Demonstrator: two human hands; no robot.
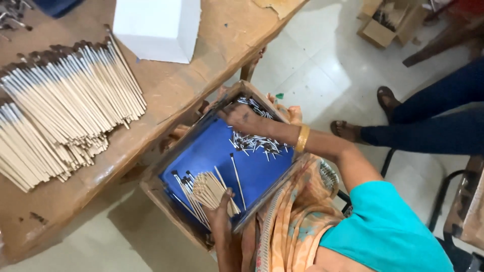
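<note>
On my lap sits a wooden tray (154, 189) lined with blue. My left hand (222, 209) is at its near edge, gripping a bundle of thin wooden sticks (209, 189) that fans out over the blue. A few brushes with dark tips (184, 184) lie beside the bundle, and one single stick (237, 179) lies apart. My right hand (244, 118), with a gold bangle on the wrist, reaches into the far end of the tray, fingers curled down onto a heap of small silver metal ferrules (259, 143). Whether it holds one is hidden.
A worn wooden table (201, 65) on the left carries a large pile of finished brushes (65, 106) and a white box (156, 27). Another person's legs and sandalled feet (388, 116) are at the right, beside a chair frame (443, 196). A cardboard box (385, 22) stands on the tiled floor.
</note>
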